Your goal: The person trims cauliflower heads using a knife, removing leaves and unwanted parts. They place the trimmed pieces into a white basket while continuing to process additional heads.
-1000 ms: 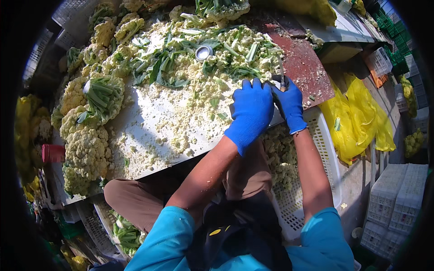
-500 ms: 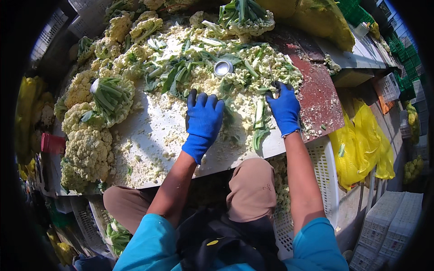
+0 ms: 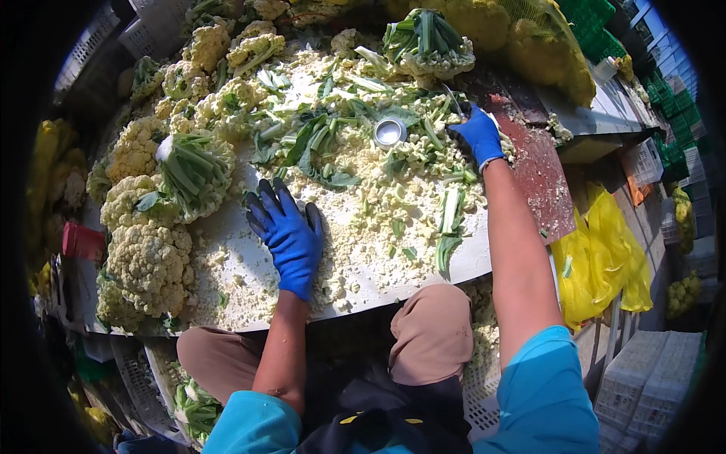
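Note:
My left hand (image 3: 286,240), in a blue glove with dark fingertips, lies palm down with fingers stretched out over the crumb-strewn white table (image 3: 333,291). My right hand (image 3: 479,138), gloved the same way, is closed round a knife (image 3: 452,97); its thin blade points away from me and its handle is hidden in the fist. Beyond the blade's tip sits a cauliflower with its leaf stalks up (image 3: 428,47). A small round metal tin (image 3: 389,132) stands among trimmed florets and cut leaves (image 3: 314,140) between my hands.
Whole cauliflowers (image 3: 150,257) are heaped along the table's left side. A yellow mesh sack (image 3: 541,49) lies at the back right, beside a reddish board (image 3: 541,170). Yellow bags (image 3: 605,257) hang at the right. White crates (image 3: 643,378) and green crates (image 3: 673,106) stand farther right.
My left hand has moved left and toward me, its fingers spreading on the table. My right hand has gone farther away with the knife, toward the cauliflower at the back. The view has shifted slightly.

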### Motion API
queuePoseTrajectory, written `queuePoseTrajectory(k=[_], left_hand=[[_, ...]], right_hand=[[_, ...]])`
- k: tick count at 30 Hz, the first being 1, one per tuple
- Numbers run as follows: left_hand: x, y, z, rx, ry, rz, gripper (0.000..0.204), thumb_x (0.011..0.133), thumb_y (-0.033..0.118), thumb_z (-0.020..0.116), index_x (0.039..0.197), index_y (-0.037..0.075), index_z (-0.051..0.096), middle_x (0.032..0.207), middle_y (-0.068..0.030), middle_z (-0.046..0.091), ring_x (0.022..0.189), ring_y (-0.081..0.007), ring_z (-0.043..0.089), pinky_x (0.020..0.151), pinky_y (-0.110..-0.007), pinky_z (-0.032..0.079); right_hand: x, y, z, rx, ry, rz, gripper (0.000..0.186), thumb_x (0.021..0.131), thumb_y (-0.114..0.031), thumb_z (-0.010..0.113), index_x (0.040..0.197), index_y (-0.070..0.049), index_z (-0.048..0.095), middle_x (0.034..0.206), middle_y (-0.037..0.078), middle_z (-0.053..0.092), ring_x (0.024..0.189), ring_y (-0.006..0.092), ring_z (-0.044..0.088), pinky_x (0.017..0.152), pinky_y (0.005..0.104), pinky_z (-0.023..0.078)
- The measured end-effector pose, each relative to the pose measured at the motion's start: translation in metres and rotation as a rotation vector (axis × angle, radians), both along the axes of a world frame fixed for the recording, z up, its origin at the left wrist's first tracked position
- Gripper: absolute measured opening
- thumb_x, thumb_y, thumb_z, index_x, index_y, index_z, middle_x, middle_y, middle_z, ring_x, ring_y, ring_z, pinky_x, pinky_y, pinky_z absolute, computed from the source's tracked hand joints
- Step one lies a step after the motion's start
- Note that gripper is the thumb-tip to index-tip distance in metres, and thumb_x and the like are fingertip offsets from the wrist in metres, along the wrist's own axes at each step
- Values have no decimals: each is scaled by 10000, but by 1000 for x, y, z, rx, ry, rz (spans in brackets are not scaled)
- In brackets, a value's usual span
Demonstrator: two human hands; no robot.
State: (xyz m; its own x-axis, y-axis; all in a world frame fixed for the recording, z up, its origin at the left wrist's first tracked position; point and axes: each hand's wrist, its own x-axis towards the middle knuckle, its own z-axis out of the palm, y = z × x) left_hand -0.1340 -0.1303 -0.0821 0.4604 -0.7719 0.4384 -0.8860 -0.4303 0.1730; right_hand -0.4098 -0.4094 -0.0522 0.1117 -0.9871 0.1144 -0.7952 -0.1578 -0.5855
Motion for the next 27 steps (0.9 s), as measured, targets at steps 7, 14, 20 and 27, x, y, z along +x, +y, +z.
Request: queuePoseTrajectory(k=[7, 14, 20, 27], left_hand=[[4, 2, 2, 44, 1, 6, 568, 890, 332, 556, 1362, 26, 473, 1513, -209, 307, 1401, -467, 211, 1123, -613, 151], [1, -1, 1, 19, 5, -16, 509, 891, 325, 562, 1304, 30, 526, 1499, -206, 332, 1393, -456, 235, 1111, -623, 170], [4, -1, -1, 25, 6, -26, 500, 883, 330, 570, 1289, 39, 545, 1466, -217, 385, 1394, -453, 242, 1103, -621, 191], [7, 0, -9, -21, -32, -40, 496, 878, 324, 575, 1292, 52, 545, 1441, -216, 410, 1375, -462, 270, 1088, -625, 218]], right_hand=[[-29, 33, 24, 244, -1205, 39, 217, 821, -77, 716, 990, -102, 583, 719, -20, 588, 519, 75, 497, 436, 232, 408], [-71, 86, 22, 661, -1649, 231, 265, 955, -228, 582, 1185, -100, 613, 685, -4, 546, 552, 119, 514, 372, 260, 361], [-132, 200, 40, 548, -1565, 221, 455, 885, -84, 637, 1320, -74, 505, 957, 46, 627, 665, 76, 531, 536, 231, 420], [-177, 313, 63, 584, -735, -189, 601, 872, -90, 658, 1422, -86, 414, 1198, 34, 631, 553, 12, 465, 490, 174, 391]])
